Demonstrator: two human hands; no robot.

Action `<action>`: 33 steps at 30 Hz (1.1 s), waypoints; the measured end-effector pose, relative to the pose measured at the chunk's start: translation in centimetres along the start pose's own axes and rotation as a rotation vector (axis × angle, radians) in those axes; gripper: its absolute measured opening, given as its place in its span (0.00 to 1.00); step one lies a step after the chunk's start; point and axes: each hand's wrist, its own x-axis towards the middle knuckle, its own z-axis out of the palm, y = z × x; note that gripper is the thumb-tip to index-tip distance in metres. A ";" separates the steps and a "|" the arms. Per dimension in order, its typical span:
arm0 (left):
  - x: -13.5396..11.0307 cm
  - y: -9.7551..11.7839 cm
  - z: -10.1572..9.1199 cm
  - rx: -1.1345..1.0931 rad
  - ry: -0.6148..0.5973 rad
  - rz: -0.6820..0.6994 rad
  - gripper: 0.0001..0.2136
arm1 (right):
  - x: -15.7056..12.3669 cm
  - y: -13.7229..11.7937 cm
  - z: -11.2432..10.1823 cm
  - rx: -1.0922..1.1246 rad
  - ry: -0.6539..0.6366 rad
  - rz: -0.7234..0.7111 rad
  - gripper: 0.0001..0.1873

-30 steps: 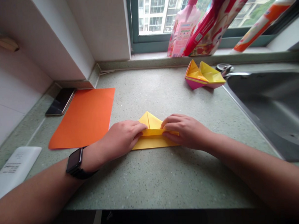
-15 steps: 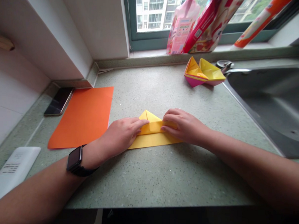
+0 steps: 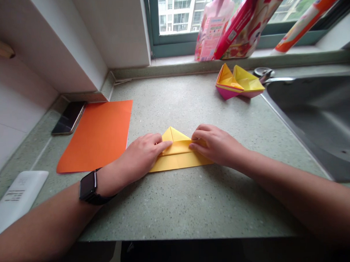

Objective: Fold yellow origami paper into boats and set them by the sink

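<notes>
A folded yellow paper [image 3: 178, 154], shaped as a triangle with a flat band across its base, lies on the green speckled counter [image 3: 178, 208]. My left hand [image 3: 141, 157], with a black watch on its wrist, presses the paper's left end, fingers curled on the folded band. My right hand [image 3: 217, 144] pinches the right end of the same band. Both hands rest on the counter.
An orange sheet [image 3: 98, 134] lies to the left, with a dark phone [image 3: 68, 118] beyond it and a white remote [image 3: 17, 197] at the near left. Two folded paper boats [image 3: 238, 84] sit at the back by the steel sink [image 3: 322, 117]. Bright packets [image 3: 231, 26] stand on the windowsill.
The folded band has been pushed a little higher up the yellow triangle. Both hands stayed on its ends, shifting slightly away from me.
</notes>
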 end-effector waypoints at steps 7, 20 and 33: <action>-0.6 3.2 0.9 0.063 0.088 0.215 0.19 | 0.1 0.2 0.4 0.009 0.024 -0.018 0.07; -1.0 3.1 2.5 -0.055 -0.097 0.122 0.30 | 0.2 0.0 -0.1 0.037 -0.035 0.069 0.06; -0.8 2.9 2.4 -0.029 -0.218 0.095 0.32 | 0.5 -0.8 -1.0 0.034 -0.123 0.158 0.07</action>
